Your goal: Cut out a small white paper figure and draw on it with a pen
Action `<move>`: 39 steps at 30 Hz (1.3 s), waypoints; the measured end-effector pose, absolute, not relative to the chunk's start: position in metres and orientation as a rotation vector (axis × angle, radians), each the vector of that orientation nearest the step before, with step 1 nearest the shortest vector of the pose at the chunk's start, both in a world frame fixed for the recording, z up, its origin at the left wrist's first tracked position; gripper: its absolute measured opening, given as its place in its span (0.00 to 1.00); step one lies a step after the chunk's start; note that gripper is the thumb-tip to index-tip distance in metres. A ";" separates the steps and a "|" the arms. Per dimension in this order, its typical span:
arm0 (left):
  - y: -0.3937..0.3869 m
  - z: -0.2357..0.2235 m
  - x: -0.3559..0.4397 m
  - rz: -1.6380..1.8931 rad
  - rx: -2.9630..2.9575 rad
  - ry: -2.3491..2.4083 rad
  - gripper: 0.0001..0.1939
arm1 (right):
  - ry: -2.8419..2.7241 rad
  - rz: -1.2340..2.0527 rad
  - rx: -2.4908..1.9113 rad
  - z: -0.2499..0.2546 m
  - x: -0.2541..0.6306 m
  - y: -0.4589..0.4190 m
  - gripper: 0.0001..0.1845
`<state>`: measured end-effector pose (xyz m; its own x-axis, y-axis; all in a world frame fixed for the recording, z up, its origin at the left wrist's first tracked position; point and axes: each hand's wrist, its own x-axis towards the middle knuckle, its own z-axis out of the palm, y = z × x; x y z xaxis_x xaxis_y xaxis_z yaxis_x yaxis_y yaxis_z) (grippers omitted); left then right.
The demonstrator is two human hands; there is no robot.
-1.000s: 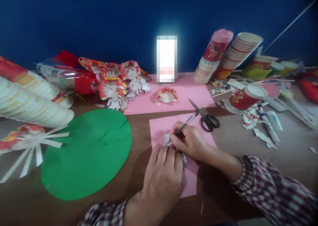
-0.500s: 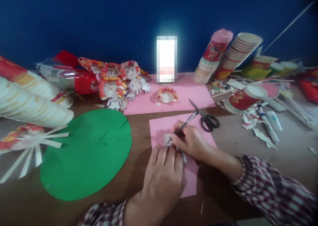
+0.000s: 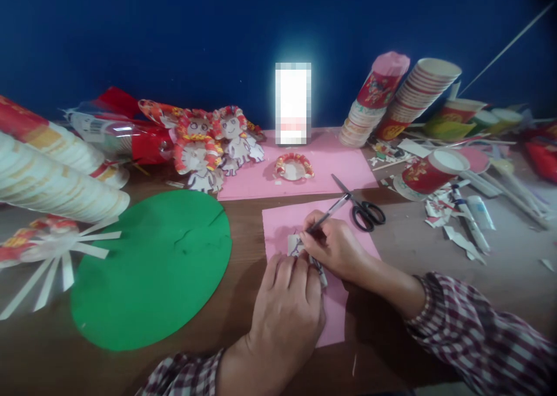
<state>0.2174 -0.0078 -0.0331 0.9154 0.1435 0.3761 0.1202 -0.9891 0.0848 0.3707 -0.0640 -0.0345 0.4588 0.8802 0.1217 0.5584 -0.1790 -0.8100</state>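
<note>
My right hand (image 3: pixel 334 246) is closed around a dark pen (image 3: pixel 328 212), its lower end over a small piece of white paper (image 3: pixel 295 243) with dark drawn lines. My left hand (image 3: pixel 289 303) is bent over the near part of that paper, its fingers close together and holding it down; the thumb and most of the paper under it are hidden. Beneath both lies a pink sheet (image 3: pixel 278 219). Black-handled scissors (image 3: pixel 368 215) lie open just beyond my right hand, by the pen's upper end.
A green oval sheet (image 3: pixel 152 274) lies left, below stacked paper cups (image 3: pixel 61 181). Decorated paper figures (image 3: pixel 198 152) stand behind it. A red-and-gold ring (image 3: pixel 295 168) lies in front of a blurred bright screen (image 3: pixel 293 103). More cups (image 3: pixel 430 166), scraps and markers (image 3: pixel 472 222) are right.
My right hand and the pen shift very slightly over the paper, uncovering a little more of the drawn lines. My left hand stays in place.
</note>
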 end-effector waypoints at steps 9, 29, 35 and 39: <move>-0.009 -0.034 0.218 0.588 3.005 0.221 0.14 | -1.196 0.458 -1.859 -0.033 0.371 -0.063 0.01; -0.009 -0.033 0.218 0.580 3.006 0.210 0.15 | -1.181 0.427 -1.849 -0.034 0.371 -0.061 0.03; -0.008 -0.033 0.218 0.587 3.006 0.210 0.15 | -1.171 0.394 -1.859 -0.032 0.371 -0.060 0.04; -0.007 -0.032 0.218 0.579 3.005 0.205 0.15 | -1.169 0.399 -1.848 -0.031 0.371 -0.060 0.04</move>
<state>0.2185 -0.0075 -0.0319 0.9200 0.1450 0.3641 0.1170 -0.9883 0.0980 0.3711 -0.0596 -0.0312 0.5036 0.8453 0.1784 0.5597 -0.1620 -0.8127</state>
